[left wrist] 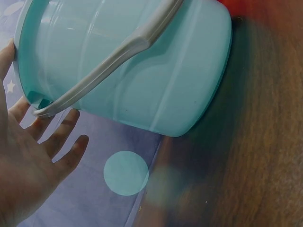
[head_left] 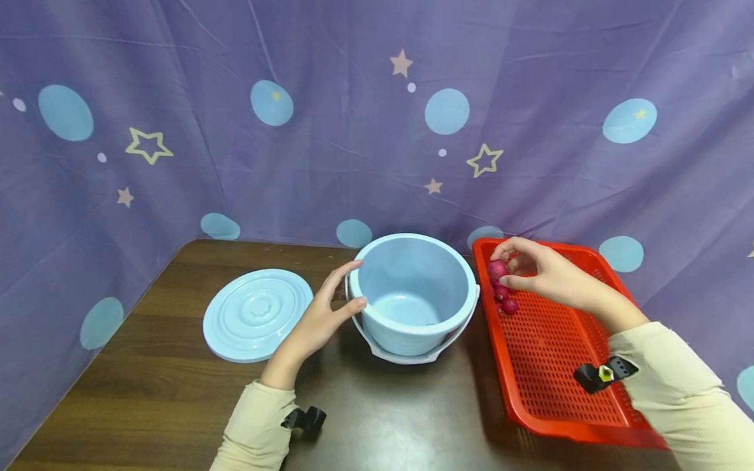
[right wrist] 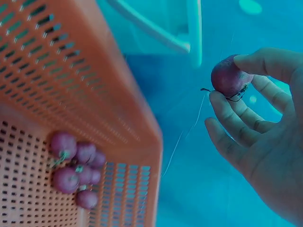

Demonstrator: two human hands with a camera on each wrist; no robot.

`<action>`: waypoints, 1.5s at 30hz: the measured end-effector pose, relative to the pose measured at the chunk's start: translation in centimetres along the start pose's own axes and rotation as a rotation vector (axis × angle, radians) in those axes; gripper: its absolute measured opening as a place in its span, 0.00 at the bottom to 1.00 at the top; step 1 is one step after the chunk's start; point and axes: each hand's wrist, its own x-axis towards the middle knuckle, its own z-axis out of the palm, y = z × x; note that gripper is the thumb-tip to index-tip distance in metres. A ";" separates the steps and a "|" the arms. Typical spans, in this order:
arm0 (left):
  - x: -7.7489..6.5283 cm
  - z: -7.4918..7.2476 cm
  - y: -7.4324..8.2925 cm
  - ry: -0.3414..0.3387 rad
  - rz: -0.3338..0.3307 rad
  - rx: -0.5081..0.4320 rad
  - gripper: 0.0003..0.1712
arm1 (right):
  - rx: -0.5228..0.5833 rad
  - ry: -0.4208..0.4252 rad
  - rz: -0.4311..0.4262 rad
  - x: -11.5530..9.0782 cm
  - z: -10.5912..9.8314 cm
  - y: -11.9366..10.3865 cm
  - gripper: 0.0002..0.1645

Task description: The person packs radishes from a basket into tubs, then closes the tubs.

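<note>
A light blue bucket (head_left: 406, 342) stands upright on the table, its pale handle (head_left: 403, 359) hanging down at the front. My left hand (head_left: 320, 320) touches the left side of its rim, thumb and fingers spread, as the left wrist view (left wrist: 28, 163) also shows. Between thumb and fingertips, my right hand (head_left: 548, 276) pinches a round red radish (right wrist: 229, 77) with a thin root. That hand is held above the far left corner of a red perforated basket (head_left: 498, 356). Several more radishes (right wrist: 65, 179) lie clustered in that corner, partly hidden by the held one in the head view.
A round light blue lid (head_left: 259, 315) lies flat on the brown wooden table (head_left: 147, 386), left of the bucket. The basket stands close to the bucket's right side. Behind the table hangs a purple curtain (head_left: 330, 176) with stars and dots.
</note>
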 end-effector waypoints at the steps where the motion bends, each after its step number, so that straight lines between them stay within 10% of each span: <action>1: -0.1 0.0 0.0 0.001 -0.002 -0.002 0.37 | 0.007 -0.010 -0.010 0.1 0.2 -0.3 0.16; 16: -0.1 0.2 -0.3 -0.007 -0.003 -0.017 0.36 | -0.057 -0.072 -0.085 1.4 3.0 -4.2 0.18; 45: -0.1 0.1 0.0 0.001 0.003 -0.008 0.36 | -0.110 -0.202 -0.162 3.1 7.7 -4.8 0.14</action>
